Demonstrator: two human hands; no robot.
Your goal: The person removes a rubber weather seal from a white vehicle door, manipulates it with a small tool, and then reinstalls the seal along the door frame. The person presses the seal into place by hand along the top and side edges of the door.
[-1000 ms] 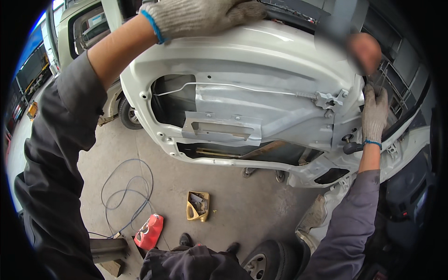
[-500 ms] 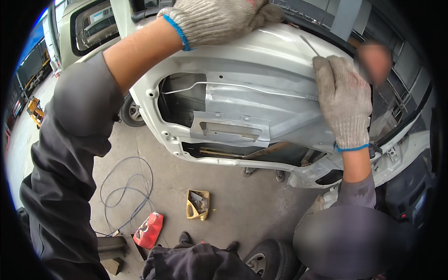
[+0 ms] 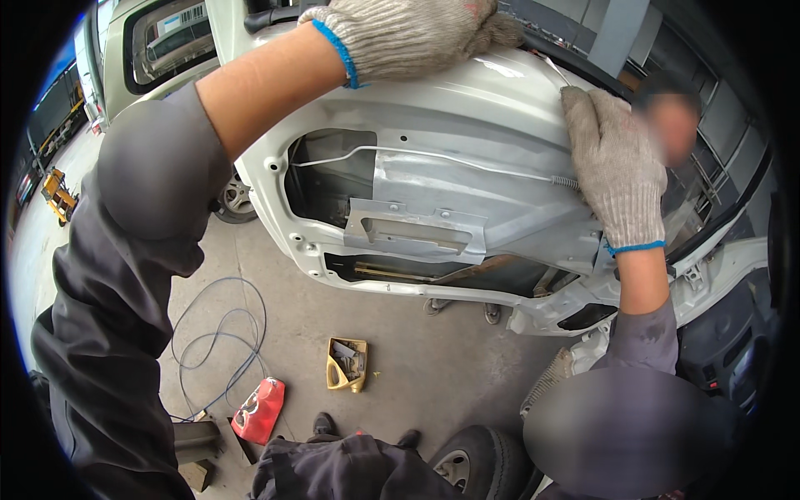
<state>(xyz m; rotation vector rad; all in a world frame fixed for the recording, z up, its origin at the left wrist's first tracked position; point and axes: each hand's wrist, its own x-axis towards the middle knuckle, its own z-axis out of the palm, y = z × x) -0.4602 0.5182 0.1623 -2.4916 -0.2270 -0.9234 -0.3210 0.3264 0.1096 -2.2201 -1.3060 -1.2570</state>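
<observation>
A white vehicle door (image 3: 517, 108) stretches across the upper middle, its inner side stripped to grey metal with cut-outs. My left hand (image 3: 408, 37), in a grey-beige knit glove with a blue cuff, lies at the door's upper edge. Its fingers are bent and pressed together; what they close on is hidden. My right hand (image 3: 617, 167), gloved alike, is against the right part of the door. A thin metal rod (image 3: 557, 70) sticks out from its closed fingertips, up and left. Below runs a bent white rod (image 3: 450, 156) with a small spring at its right end.
Another person (image 3: 679, 137) is beyond the door at right; shoes (image 3: 492, 312) show beneath it. On the floor are a cut-open yellow container (image 3: 336, 375) holding metal pieces, a red container (image 3: 263, 408) and a looped blue hose (image 3: 250, 354). A tyre (image 3: 492, 458) stands at the lower edge.
My left hand appears slightly further right. The right hand and the thin rod have shifted slightly up and right. The other person's head is a little lower in the picture.
</observation>
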